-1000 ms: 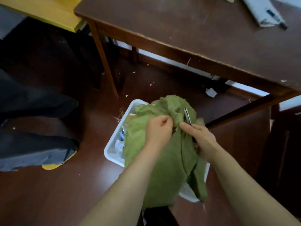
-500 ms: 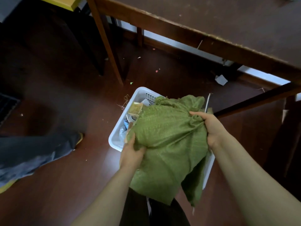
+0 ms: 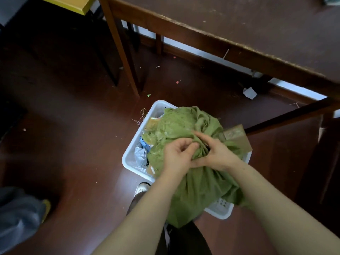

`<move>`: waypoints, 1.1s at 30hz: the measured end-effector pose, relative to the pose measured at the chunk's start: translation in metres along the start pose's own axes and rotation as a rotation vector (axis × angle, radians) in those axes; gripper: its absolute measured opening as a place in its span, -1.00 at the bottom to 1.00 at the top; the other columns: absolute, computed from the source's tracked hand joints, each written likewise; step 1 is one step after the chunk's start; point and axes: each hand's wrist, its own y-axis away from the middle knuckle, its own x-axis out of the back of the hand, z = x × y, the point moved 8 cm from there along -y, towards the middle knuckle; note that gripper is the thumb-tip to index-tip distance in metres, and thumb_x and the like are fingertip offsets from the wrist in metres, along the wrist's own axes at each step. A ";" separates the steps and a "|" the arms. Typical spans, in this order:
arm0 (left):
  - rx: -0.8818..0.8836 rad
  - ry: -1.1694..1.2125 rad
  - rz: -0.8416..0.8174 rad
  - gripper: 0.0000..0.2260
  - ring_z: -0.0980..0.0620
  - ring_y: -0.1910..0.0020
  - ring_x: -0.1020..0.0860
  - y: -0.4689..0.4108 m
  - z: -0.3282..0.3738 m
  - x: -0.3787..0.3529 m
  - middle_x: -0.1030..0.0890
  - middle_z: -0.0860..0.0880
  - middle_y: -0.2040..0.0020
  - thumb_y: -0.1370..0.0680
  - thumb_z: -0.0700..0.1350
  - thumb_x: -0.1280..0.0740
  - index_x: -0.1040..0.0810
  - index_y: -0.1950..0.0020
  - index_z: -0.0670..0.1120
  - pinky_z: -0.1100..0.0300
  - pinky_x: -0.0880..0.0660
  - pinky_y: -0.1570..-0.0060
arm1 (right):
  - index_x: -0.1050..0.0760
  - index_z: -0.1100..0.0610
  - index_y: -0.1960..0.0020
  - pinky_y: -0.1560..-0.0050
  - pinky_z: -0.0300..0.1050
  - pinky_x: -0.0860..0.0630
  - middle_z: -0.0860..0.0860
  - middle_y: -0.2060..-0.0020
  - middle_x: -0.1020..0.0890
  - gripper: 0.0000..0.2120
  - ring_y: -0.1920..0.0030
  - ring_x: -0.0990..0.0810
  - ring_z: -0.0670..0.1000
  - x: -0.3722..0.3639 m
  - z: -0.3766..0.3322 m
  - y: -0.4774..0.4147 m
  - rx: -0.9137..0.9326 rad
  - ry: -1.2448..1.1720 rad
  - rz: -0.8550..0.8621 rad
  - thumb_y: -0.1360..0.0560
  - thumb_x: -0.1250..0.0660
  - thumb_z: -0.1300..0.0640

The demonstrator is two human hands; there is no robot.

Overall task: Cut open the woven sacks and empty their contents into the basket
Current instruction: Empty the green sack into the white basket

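Both hands have come together since half a second ago. Before, the left hand held the near-left side of the sack and the right hand held its far-right edge; now they meet over the middle of the white basket [image 3: 128,159], thumb side against thumb side. A brown cardboard box [image 3: 237,138], which did not show before, now sticks out at the right rim of the basket.

From the head camera, the green woven sack [image 3: 184,126] lies crumpled over the basket and covers most of its opening. Its lower end hangs over the near rim toward the person. The left hand [image 3: 176,157] has its fingers curled and pinches a fold of the sack. The right hand [image 3: 219,157] grips the gathered cloth just beside it, and its fingers [image 3: 199,134] lie over the same fold.

Inside the basket, at its left side where the sack does not cover, some things show: a yellow packet [image 3: 151,123] and a blue and white wrapper [image 3: 141,148]. The basket stands on the dark red floor [image 3: 73,126]. A white shoe [image 3: 142,188] is just beside its near-left corner. A small piece of white paper [image 3: 249,92] lies on the floor beyond the basket, to the right. The brown tabletop [image 3: 257,24] stands beyond the basket and above it. A grey cloth [image 3: 16,214] lies well to the left of the basket.
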 end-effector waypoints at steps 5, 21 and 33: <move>0.019 0.130 0.126 -0.90 0.11 0.17 -0.51 -0.003 -0.005 0.020 -0.61 -0.03 0.15 -0.51 -0.23 -0.39 -0.63 0.11 -0.03 0.38 -0.46 0.14 | -0.63 0.17 0.14 0.14 -0.15 -0.61 -0.02 0.31 -0.67 -0.85 0.21 -0.65 0.02 0.036 -0.001 0.004 -0.047 -0.428 0.339 -0.36 -0.48 0.36; 0.373 0.155 0.301 -0.58 -0.11 -0.11 -0.60 -0.010 -0.075 0.047 -0.63 -0.16 -0.14 -0.40 -0.06 -0.52 -0.57 -0.19 -0.18 -0.05 -0.48 -0.24 | -0.56 0.19 0.20 0.24 -0.20 -0.50 0.06 0.31 -0.61 -0.85 0.24 -0.57 0.07 0.043 0.031 -0.006 -0.300 -0.581 0.395 -0.44 -0.26 0.35; 0.010 0.260 0.322 -0.76 0.07 0.12 -0.63 0.002 0.015 0.051 -0.67 -0.02 0.07 -0.54 -0.08 -0.37 -0.57 -0.19 -0.09 0.16 -0.58 0.01 | -0.59 0.25 0.04 0.28 -0.10 -0.63 0.12 0.27 -0.69 -0.75 0.30 -0.68 0.08 0.055 0.044 0.000 -0.368 -0.580 0.400 -0.32 -0.54 0.24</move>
